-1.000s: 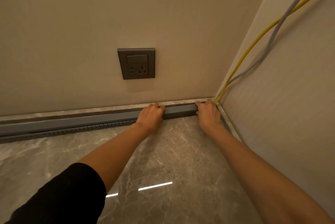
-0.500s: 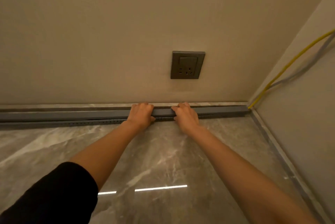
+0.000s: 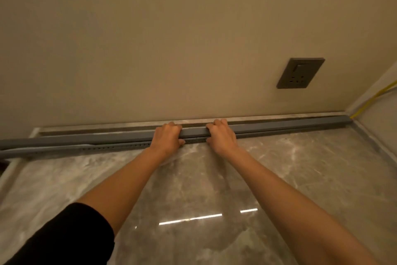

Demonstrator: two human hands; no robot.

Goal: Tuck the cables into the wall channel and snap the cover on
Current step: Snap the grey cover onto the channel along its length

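Observation:
A long grey channel cover [image 3: 279, 127] runs along the foot of the wall, over the slotted channel base [image 3: 103, 148]. My left hand [image 3: 166, 137] grips the cover near its middle, fingers curled over the top edge and thumb at the front. My right hand [image 3: 221, 135] grips it the same way, a short gap to the right. To the left of my hands the cover stands a little off the base, whose slots show there. A yellow cable [image 3: 373, 99] leaves the channel's right end and climbs the side wall. The cables inside the channel are hidden.
A dark grey wall socket [image 3: 300, 73] sits on the beige wall above the channel's right part. Polished grey marble floor [image 3: 193, 189] lies in front, with a marble skirting strip [image 3: 279, 115] behind the channel. The side wall meets it at the far right.
Both hands have shifted left along the cover, away from the corner. The view has swung left with them, so the socket and the cables now lie far to the right.

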